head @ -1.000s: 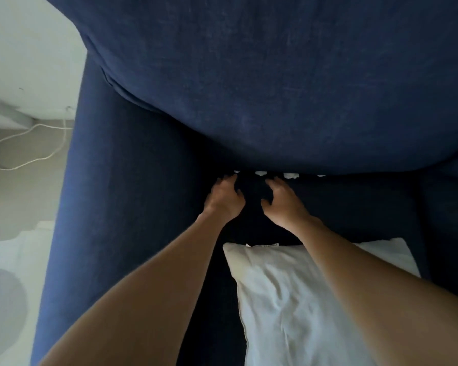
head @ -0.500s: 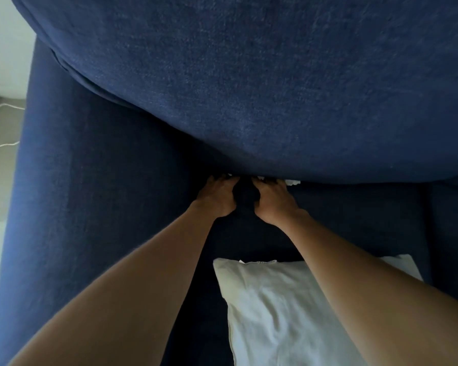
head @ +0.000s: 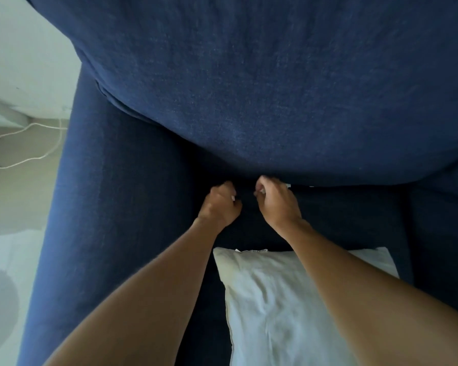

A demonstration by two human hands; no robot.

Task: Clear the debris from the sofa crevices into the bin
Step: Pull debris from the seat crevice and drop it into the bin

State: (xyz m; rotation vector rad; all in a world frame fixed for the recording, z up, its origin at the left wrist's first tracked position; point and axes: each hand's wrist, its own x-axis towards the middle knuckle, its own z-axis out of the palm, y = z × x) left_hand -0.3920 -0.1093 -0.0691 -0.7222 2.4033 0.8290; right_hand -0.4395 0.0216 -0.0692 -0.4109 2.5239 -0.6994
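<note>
My left hand (head: 220, 204) is closed into a fist just in front of the crevice between the dark blue back cushion (head: 249, 88) and the seat (head: 341, 220). A small white bit shows at its fingertips. My right hand (head: 278, 202) is curled shut beside it, with a white scrap of debris (head: 262, 191) pinched in its fingers. A few more white scraps (head: 288, 185) peek out of the crevice just right of that hand. No bin is in view.
A white pillow (head: 288, 299) lies on the seat under my right forearm. The sofa's left armrest (head: 103, 207) runs along the left. Beyond it, a white cable (head: 24, 143) loops on the pale floor.
Both hands have pulled back a little out of the crevice and closed into fists. The white scraps that lay between them no longer show there.
</note>
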